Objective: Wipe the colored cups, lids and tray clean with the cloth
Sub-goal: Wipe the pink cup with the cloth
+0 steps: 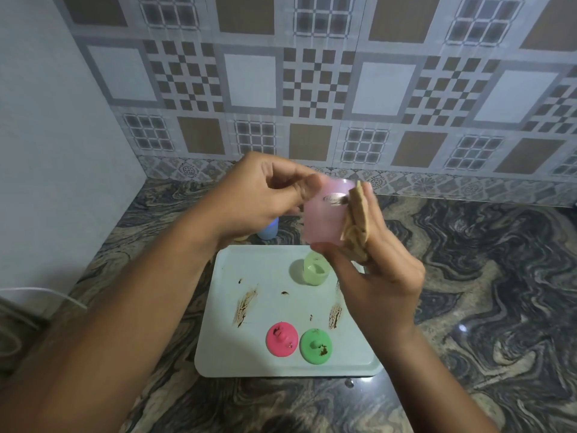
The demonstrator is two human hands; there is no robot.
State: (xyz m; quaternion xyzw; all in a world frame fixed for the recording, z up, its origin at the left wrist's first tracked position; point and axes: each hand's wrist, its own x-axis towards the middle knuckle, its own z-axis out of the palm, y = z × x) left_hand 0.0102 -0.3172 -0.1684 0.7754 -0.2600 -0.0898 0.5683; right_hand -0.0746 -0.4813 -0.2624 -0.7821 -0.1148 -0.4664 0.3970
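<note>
pink cup (323, 217), cloth (355, 221) above tray (265, 270), lids (282, 339)

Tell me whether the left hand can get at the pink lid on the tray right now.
Probably, but not freely: the left hand is holding the pink cup. The pink lid lies uncovered near the front edge of the tray, with nothing above it.

Our left hand (268, 195) is pinching the pink cup (321, 220); our right hand (377, 279), at four o'clock from it, is gripping the cloth (354, 226).
</note>
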